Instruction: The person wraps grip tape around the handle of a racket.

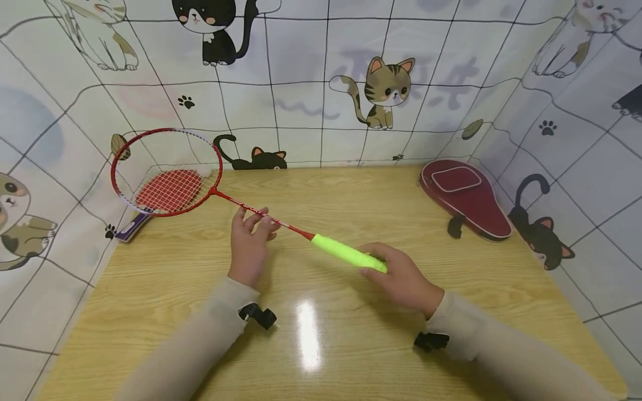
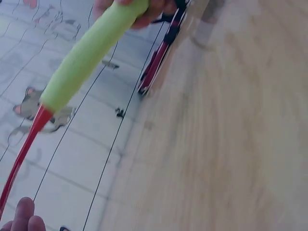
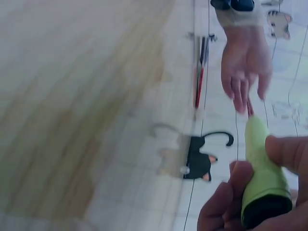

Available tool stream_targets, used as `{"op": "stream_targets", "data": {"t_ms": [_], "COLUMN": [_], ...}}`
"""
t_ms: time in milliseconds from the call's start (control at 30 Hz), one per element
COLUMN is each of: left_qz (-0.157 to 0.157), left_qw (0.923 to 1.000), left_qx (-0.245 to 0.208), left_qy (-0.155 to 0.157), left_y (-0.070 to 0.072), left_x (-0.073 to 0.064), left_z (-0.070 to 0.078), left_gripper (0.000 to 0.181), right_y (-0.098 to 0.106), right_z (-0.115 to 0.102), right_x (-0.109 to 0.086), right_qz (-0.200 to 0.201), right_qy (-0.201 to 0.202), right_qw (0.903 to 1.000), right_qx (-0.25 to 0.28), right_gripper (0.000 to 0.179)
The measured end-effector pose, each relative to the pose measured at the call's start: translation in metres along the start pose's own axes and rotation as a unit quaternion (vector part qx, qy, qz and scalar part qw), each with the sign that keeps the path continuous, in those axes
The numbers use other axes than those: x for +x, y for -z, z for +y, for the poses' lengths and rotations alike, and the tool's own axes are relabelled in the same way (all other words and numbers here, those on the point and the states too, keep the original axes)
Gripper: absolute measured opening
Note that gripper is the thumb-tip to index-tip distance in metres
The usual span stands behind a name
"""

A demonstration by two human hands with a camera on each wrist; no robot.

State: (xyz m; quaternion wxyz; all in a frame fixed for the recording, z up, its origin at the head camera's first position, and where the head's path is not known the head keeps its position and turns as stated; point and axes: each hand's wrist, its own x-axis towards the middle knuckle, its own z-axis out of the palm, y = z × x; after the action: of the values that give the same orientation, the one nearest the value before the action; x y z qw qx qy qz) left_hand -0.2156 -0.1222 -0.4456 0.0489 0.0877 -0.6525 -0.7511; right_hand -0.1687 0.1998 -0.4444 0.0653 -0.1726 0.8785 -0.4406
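Observation:
A badminton racket with a red shaft (image 1: 291, 226) slants across the head view, its strung head (image 1: 170, 172) raised at the left. My right hand (image 1: 401, 275) grips the lower end of its bright green handle (image 1: 346, 252), thumb on one side and fingers on the other in the right wrist view. My left hand (image 1: 251, 245) is at the middle of the shaft, palm up, fingers loosely extended under and beside it. In the right wrist view a gap shows between left thumb and fingers (image 3: 239, 94); whether they touch the shaft I cannot tell.
On the wooden table (image 1: 311, 289), a dark red racket-shaped case (image 1: 463, 195) lies at the back right, with a small dark piece (image 1: 455, 226) beside it. A red paddle (image 1: 155, 195) with a purple-and-white handle (image 1: 132, 227) lies at the back left. Cat-print sheeting (image 1: 301, 106) encloses the table.

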Motion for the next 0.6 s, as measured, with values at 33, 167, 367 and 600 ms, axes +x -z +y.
{"op": "stream_targets", "data": {"t_ms": [33,167,367,600], "left_qz": [0.012,0.052,0.089,0.15], "left_qw": [0.9999,0.9982,0.994,0.9785], "left_qx": [-0.005,-0.024,-0.052,-0.122], "left_qy": [-0.002,-0.018,-0.036,-0.072], "left_y": [0.004,0.02,0.039,0.069], "left_x": [0.003,0.014,0.021,0.03], "left_z": [0.001,0.006,0.01,0.019], "left_gripper": [0.081,0.074,0.057,0.044], "right_y": [0.004,0.017,0.032,0.054], "right_z": [0.002,0.011,0.021,0.03], "right_x": [-0.001,-0.004,-0.005,-0.004], "right_qz": [-0.002,-0.007,-0.008,-0.033], "right_qy": [0.006,0.017,0.02,0.007], "right_qw": [1.0,0.9998,0.9996,0.9994], "right_qx": [-0.004,-0.013,-0.017,-0.001], "right_gripper": [0.037,0.037,0.035,0.035]}}
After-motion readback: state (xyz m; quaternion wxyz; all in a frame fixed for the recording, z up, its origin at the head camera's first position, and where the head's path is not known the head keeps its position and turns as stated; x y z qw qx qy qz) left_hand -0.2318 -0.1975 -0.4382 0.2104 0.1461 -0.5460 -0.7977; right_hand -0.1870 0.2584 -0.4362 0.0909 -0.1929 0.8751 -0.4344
